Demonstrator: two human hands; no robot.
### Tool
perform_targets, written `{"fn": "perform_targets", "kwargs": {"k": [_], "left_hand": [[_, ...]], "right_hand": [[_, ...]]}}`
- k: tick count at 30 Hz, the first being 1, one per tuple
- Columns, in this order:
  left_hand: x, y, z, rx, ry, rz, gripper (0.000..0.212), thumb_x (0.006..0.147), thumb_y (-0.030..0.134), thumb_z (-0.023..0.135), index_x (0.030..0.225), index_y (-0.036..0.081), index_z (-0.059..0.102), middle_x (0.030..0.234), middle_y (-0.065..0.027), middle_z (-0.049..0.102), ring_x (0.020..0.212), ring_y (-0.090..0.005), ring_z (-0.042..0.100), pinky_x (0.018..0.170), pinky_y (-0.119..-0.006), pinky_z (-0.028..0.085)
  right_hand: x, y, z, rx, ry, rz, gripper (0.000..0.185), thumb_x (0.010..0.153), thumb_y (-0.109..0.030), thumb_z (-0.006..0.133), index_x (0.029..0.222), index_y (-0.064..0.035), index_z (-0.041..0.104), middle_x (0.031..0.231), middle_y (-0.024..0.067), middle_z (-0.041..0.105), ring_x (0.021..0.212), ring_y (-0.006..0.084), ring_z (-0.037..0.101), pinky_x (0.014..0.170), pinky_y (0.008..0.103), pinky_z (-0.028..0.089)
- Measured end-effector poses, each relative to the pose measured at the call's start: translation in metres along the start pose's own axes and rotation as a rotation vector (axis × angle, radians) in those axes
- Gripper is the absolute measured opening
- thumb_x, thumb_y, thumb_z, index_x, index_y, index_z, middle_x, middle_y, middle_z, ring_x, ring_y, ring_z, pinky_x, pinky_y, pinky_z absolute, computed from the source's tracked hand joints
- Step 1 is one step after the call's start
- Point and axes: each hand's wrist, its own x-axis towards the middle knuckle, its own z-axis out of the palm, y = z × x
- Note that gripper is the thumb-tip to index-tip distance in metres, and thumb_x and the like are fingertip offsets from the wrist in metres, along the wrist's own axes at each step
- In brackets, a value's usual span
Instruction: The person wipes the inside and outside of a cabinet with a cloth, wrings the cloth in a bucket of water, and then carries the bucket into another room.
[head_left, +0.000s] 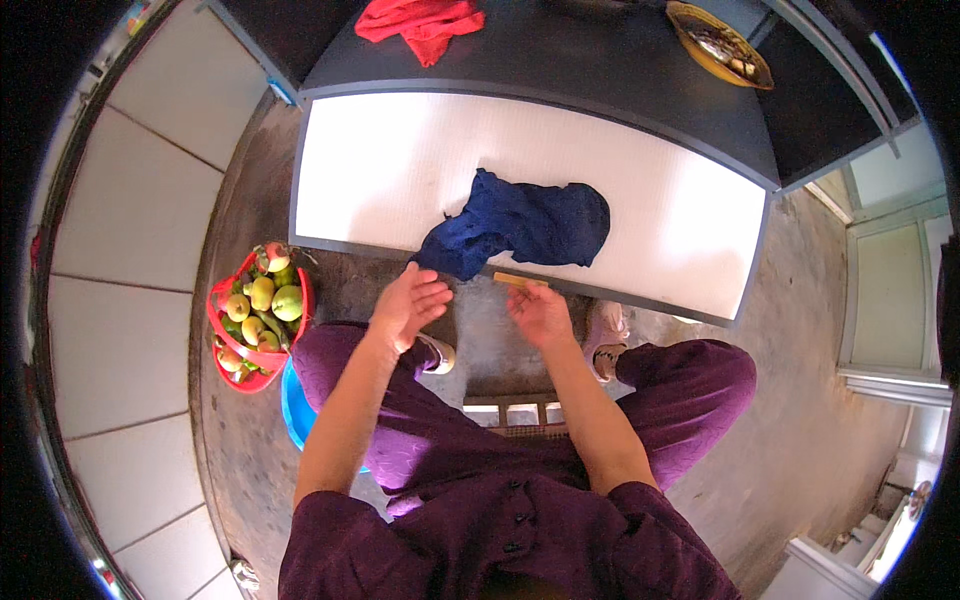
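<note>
A dark blue cloth (536, 217) lies crumpled across the white ribbed panel (375, 165), one end hanging over the panel's near edge. My left hand (415, 304) is just below that hanging end, palm turned inward, fingers extended and nothing held in it. Whether a fingertip touches the cloth cannot be told. To its right, my right hand (536, 311) holds a thin, flat yellowish strip (517, 280) between thumb and fingers, close to the panel's near edge. The strip's material is unclear.
On the dark surface beyond the panel are a red cloth (424, 26) and a yellow dish (720, 49) with dark contents. A red basket (259, 349) of fruit stands on the floor at left, beside a blue basin (296, 405). White tiles (127, 345) line the left wall.
</note>
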Motion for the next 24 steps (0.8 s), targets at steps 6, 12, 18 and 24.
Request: {"fn": "perform_targets", "kwargs": {"k": [6, 12, 18, 24], "left_hand": [[0.042, -0.014, 0.008, -0.596, 0.381, 0.097, 0.082, 0.077, 0.062, 0.031, 0.127, -0.002, 0.016, 0.129, -0.0191, 0.024, 0.121, -0.0314, 0.022, 0.096, -0.048, 0.020], [0.072, -0.025, 0.000, -0.845, 0.194, 0.118, 0.085, 0.072, 0.070, 0.026, 0.132, 0.021, -0.009, 0.129, -0.0112, 0.020, 0.110, -0.0283, 0.035, 0.092, -0.049, 0.024], [0.071, -0.032, -0.006, -0.861, 0.178, 0.094, 0.085, 0.075, 0.067, 0.028, 0.133, 0.015, -0.006, 0.138, -0.0100, 0.003, 0.123, -0.0303, 0.018, 0.094, -0.042, 0.019], [0.069, -0.019, -0.002, -0.910, 0.288, 0.029, 0.053, 0.078, 0.060, 0.033, 0.101, 0.012, 0.034, 0.088, -0.0065, 0.036, 0.090, -0.0253, 0.040, 0.084, -0.042, 0.030]], "right_hand": [[-0.011, -0.005, 0.008, -0.033, 0.084, -0.001, 0.019, 0.071, -0.009, 0.060, 0.089, -0.0073, 0.052, 0.086, 0.0066, 0.057, 0.079, 0.0209, 0.054, 0.068, 0.0352, 0.042], [-0.035, -0.019, 0.028, -0.315, 0.142, 0.122, 0.023, 0.075, -0.010, 0.057, 0.096, -0.0042, 0.050, 0.085, 0.0089, 0.059, 0.077, 0.0201, 0.055, 0.065, 0.0313, 0.045], [-0.056, -0.025, 0.093, -1.612, -0.013, -0.262, 0.029, 0.075, -0.010, 0.056, 0.103, -0.0061, 0.051, 0.084, 0.0076, 0.060, 0.075, 0.0186, 0.057, 0.060, 0.0301, 0.045], [-0.012, -0.046, 0.144, -2.665, -0.259, -1.189, 0.038, 0.061, -0.009, 0.060, 0.096, -0.0218, 0.057, 0.111, 0.0067, 0.045, 0.103, 0.0267, 0.039, 0.083, 0.0419, 0.032]]}}
